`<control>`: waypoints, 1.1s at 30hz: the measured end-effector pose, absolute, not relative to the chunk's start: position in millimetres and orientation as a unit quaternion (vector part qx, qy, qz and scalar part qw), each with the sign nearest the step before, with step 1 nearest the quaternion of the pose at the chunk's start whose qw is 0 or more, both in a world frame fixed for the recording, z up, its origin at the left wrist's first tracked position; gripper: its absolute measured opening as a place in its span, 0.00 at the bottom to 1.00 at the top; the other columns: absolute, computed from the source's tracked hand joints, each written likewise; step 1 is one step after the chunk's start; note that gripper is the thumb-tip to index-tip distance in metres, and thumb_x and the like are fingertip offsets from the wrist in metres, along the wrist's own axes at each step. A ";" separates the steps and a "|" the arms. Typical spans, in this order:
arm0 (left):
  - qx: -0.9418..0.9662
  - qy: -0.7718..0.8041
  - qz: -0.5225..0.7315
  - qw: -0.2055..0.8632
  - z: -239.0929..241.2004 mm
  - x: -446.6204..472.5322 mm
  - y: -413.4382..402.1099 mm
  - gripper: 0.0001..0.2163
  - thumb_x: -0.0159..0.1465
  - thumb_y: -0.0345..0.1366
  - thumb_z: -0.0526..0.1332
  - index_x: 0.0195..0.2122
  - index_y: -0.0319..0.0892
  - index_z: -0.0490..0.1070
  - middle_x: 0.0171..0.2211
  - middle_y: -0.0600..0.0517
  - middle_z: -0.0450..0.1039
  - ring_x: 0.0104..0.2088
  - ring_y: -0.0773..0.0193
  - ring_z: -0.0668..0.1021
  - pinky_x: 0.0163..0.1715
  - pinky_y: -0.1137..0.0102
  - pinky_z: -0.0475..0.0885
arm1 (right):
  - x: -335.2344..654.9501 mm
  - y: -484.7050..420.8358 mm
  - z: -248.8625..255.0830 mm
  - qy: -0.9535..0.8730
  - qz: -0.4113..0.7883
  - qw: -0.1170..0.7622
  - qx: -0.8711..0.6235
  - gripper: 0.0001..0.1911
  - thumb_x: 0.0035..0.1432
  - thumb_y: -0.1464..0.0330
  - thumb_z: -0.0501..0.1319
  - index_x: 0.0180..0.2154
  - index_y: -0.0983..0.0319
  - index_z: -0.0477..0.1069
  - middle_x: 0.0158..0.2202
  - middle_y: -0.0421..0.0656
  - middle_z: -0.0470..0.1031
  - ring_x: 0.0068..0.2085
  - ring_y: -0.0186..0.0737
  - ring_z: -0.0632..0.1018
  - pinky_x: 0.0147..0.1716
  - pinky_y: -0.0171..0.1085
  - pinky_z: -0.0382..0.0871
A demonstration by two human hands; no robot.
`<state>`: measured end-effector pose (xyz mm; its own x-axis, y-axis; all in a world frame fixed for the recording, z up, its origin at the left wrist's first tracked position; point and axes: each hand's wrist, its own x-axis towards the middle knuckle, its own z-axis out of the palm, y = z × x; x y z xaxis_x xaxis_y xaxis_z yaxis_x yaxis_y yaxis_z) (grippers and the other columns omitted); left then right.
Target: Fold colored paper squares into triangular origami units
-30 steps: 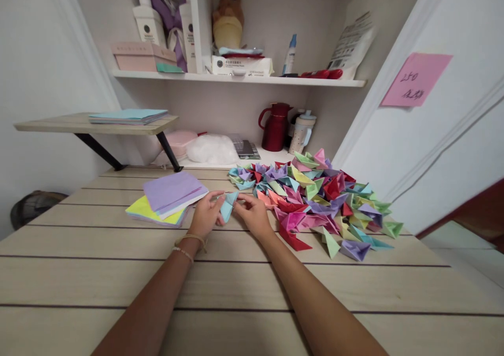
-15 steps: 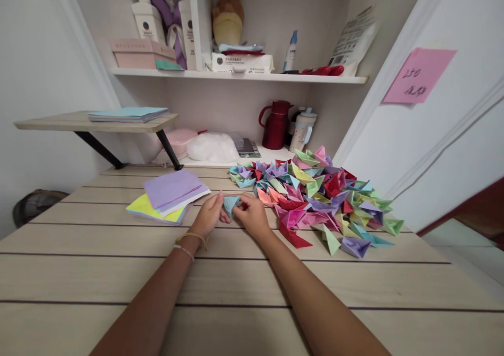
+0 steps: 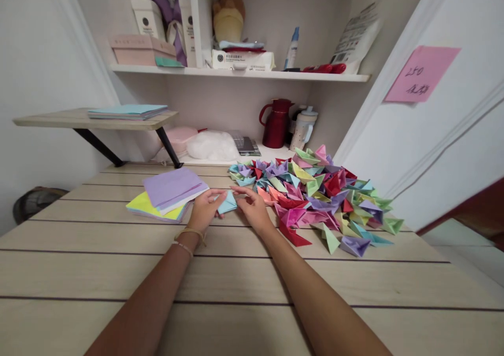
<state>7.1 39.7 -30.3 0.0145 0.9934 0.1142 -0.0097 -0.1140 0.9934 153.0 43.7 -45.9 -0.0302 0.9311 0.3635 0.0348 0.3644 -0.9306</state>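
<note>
— Where does the paper stack [image 3: 169,193] lie?
— On the table [image 3: 118,272], near its far edge, left of the middle. Just right of it the left hand [image 3: 203,211] and right hand [image 3: 254,209] grip a folded piece [image 3: 227,203] between them.
— And the heap of folded pieces [image 3: 315,198]?
— Right of the hands, spreading toward the far right corner.
— Behind the table?
— A jug [image 3: 276,126] and lidded cup [image 3: 303,129] stand side by side beyond the far edge, under a wall shelf [image 3: 244,74]. A raised board [image 3: 79,121] stands by the far left corner.

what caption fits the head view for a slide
Left hand and right hand hold a light blue folded paper at a table, between a sheet stack and folded pieces.
</note>
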 end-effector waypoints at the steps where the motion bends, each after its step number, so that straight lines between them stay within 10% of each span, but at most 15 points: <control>1: 0.518 0.464 0.531 0.483 -30.2 5.8 40.4 0.20 0.48 0.45 0.67 0.38 0.36 0.71 0.21 0.53 0.74 0.13 0.73 0.69 0.13 0.77 0.61 | 153.0 43.4 -45.1 -0.605 0.409 0.559 -0.393 0.19 0.46 0.73 0.56 0.42 0.60 0.74 0.39 0.43 0.75 0.25 0.31 0.67 0.26 0.32 0.61; 16: 0.452 0.435 0.601 0.495 -30.6 5.1 43.2 0.18 0.44 0.45 0.69 0.26 0.41 0.62 0.21 0.57 0.71 0.21 0.71 0.72 0.22 0.76 0.66 | 152.2 38.5 -41.0 -0.575 0.430 0.565 -0.405 0.10 0.41 0.66 0.64 0.29 0.64 0.73 0.15 0.33 0.60 0.18 0.27 0.58 0.17 0.28 0.49; 33: 0.521 0.382 0.522 0.557 -30.1 7.4 41.6 0.23 0.45 0.34 0.69 0.43 0.36 0.69 0.37 0.44 0.77 0.37 0.60 0.78 0.40 0.67 0.71 | 151.8 41.0 -42.7 -0.541 0.391 0.591 -0.453 0.10 0.41 0.69 0.61 0.30 0.64 0.74 0.16 0.34 0.62 0.19 0.29 0.61 0.18 0.29 0.53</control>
<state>7.4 41.6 -30.1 0.1633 0.9796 0.1170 -0.1830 -0.0864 0.9793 151.8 41.0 -42.7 0.1084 0.9527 0.2839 0.0280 0.2825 -0.9588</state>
